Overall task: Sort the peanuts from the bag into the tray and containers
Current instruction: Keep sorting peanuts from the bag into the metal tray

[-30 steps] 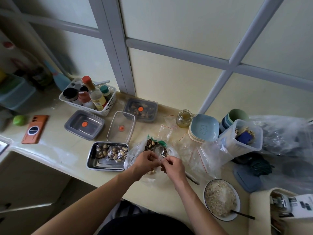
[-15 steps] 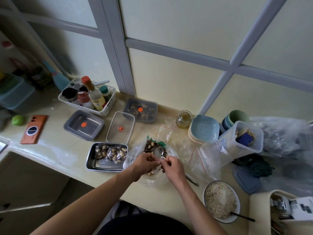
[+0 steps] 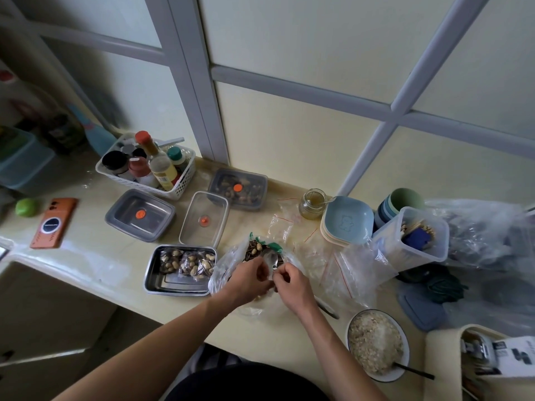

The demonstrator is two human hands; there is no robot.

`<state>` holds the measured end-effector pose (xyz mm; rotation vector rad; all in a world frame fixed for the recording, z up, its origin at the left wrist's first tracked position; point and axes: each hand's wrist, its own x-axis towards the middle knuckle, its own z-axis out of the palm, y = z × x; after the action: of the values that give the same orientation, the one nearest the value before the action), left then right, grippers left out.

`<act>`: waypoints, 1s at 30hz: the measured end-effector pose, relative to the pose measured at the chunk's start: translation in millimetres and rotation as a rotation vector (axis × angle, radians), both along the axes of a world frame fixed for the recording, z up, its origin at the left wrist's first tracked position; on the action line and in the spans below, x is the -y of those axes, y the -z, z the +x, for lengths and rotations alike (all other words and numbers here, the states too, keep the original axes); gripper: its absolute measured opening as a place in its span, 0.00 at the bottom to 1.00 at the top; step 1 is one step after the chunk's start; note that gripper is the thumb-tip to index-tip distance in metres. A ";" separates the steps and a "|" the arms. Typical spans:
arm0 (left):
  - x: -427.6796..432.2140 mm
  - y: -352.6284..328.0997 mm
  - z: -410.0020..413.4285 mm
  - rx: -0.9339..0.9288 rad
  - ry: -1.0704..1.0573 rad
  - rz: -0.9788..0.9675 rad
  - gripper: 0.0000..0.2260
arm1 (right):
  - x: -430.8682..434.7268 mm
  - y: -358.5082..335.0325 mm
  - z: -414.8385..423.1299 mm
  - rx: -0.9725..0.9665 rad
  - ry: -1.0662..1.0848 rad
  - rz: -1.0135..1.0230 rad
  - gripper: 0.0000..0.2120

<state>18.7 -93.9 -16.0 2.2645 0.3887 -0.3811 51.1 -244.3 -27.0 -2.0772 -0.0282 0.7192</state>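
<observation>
Hardly shifted, both hands stay at the clear plastic peanut bag (image 3: 224,270), lower centre: left hand (image 3: 249,277) and right hand (image 3: 293,286), each grip pinching its film. Its mouth and long axis point toward frame top. Rectangular steel tray (image 3: 176,286) sits just beside its left edge; clear zip bags (image 3: 353,273) lie right; bare cream desk (image 3: 86,250) opens farther left.

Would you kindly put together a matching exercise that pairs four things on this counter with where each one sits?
Things:
1. steel tray
2. orange phone
3. glass jar
4. white bowl

Places:
A. far left, beside a green fruit
B. by the wall, next to the stacked blue plates
C. at the near edge, to the right of the right hand
D. just left of the plastic bag, holding peanut packets

Pairs: 1-D, 2-A, 3-B, 4-C.
</observation>
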 end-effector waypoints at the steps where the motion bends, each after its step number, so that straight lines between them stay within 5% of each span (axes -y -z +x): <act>1: 1.2 -0.2 0.2 -0.010 -0.012 0.003 0.14 | 0.0 0.6 -0.6 -0.013 -0.006 0.016 0.06; 6: 5.0 -1.4 -1.6 -0.034 -0.063 -0.013 0.09 | 1.8 1.1 -2.5 -0.001 0.010 0.051 0.09; 11: 4.0 2.7 -1.2 -0.037 -0.205 -0.027 0.05 | 4.2 2.6 -1.9 0.215 -0.107 -0.124 0.05; 16: 7.3 0.3 1.6 -0.008 -0.165 0.024 0.06 | -3.8 5.1 -9.5 0.355 -0.327 -0.169 0.05; 21: 6.1 8.1 -0.3 0.046 -0.070 0.113 0.06 | -3.0 4.8 -7.7 0.301 -0.273 -0.241 0.07; 25: 3.6 12.2 -7.9 0.188 0.263 0.294 0.20 | 0.5 -6.7 -4.7 0.094 -0.200 -0.164 0.12; 30: -6.2 12.0 -17.4 0.075 0.572 0.249 0.42 | 5.2 -4.1 -4.4 -0.126 -0.087 0.011 0.15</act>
<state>1.3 -87.7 -28.0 2.6041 -0.2798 -0.5565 46.7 -249.5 -22.9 -2.0265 -0.0519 0.8993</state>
